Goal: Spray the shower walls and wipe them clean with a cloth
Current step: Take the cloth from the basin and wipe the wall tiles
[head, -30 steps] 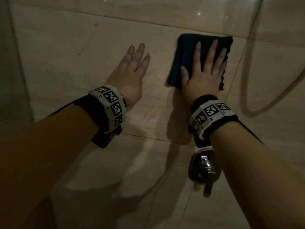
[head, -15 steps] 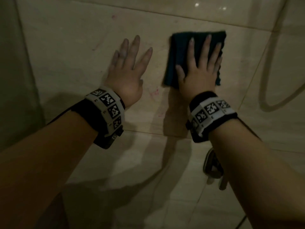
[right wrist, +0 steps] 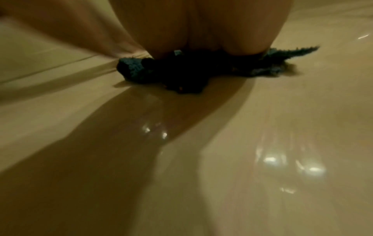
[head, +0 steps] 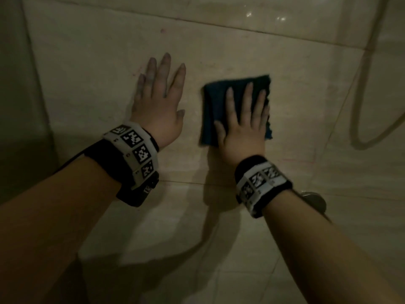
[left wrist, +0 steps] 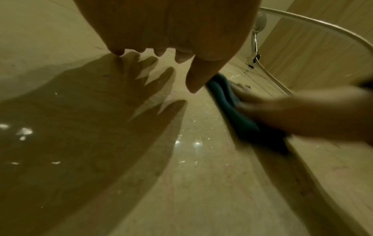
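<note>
A dim, beige tiled shower wall fills the view. At about ten o'clock from centre, the left hand lies flat on the tile, fingers straight and spread, its grip released and holding nothing. Just beside it, at two o'clock, the right hand presses a folded dark blue cloth against the wall with straight fingers. At three o'clock, a shower hose loops down the wall.

The right hand covers much of the folded dark cloth. At five o'clock, the right forearm hides most of the chrome shower valve. The shower hose runs off the frame at one o'clock.
</note>
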A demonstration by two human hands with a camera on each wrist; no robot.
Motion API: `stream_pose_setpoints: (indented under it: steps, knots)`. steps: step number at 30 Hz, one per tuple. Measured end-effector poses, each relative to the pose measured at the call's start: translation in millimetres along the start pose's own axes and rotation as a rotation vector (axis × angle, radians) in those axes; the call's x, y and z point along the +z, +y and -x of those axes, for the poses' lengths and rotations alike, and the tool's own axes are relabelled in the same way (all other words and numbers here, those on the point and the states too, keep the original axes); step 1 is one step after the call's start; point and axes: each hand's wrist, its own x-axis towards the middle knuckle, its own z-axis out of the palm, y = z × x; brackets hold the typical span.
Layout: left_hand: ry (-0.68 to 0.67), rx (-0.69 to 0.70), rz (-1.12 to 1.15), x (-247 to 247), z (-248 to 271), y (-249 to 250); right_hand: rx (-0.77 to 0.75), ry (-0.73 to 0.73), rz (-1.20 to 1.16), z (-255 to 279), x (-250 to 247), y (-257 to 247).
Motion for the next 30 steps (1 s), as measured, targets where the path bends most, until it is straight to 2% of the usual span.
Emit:
stream_pose_setpoints:
  steps: [3, 7, 12, 16, 19, 25, 30]
  knots:
    - [-0.008, -0.017, -0.016, -4, 0, -8, 0.004, -0.043, -0.028, 14, 10, -7]
    - [0.000, -0.031, -0.028, -8, -4, -17, 0.006, -0.056, 0.008, 0, -1, -12]
    - [0.023, -0.064, -0.027, -15, -9, -27, 0.002, 0.072, -0.016, -50, -29, -36]
    - [0.005, -0.101, 0.020, -17, -4, -30, 0.037, 0.127, -0.023, -69, -36, -47]
    - [-0.006, -0.142, 0.038, -20, -2, -39, 0.023, 0.135, -0.022, -65, -30, -50]
    - [-0.020, -0.180, 0.031, -23, -1, -59, -0.123, 0.060, 0.001, -20, 10, -58]
    - [0.025, -0.199, 0.060, -31, -6, -61, -0.101, 0.023, 0.026, -35, -5, -64]
